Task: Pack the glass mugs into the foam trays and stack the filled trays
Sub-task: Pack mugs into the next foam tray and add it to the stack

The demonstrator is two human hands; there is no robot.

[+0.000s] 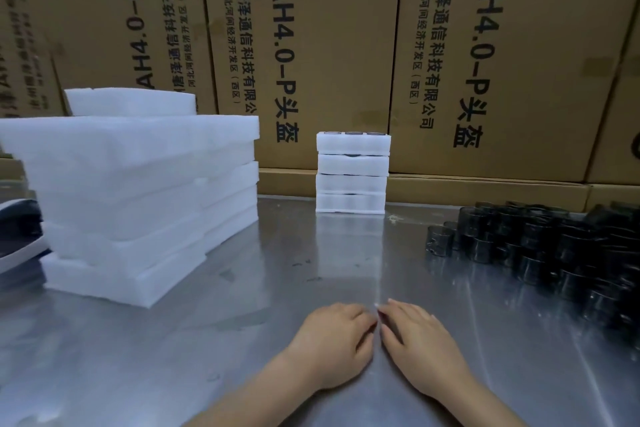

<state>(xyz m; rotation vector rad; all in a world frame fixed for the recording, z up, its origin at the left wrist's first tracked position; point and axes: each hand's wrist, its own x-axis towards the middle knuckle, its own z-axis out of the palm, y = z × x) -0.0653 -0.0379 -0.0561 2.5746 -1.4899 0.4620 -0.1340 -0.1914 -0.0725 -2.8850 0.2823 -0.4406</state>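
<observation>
Empty grips: left hand (334, 340) and right hand (420, 345) rest loosely curled on the shiny metal table (207, 340).
Stacked white foam trays (351, 172) far centre; dark glass mugs (554, 253) right, cut off.

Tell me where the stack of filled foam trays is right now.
In the head view the stack of filled trays stands at the table's far edge, centre, against the cardboard boxes, between the big foam pile on the left and the mugs on the right.
</observation>
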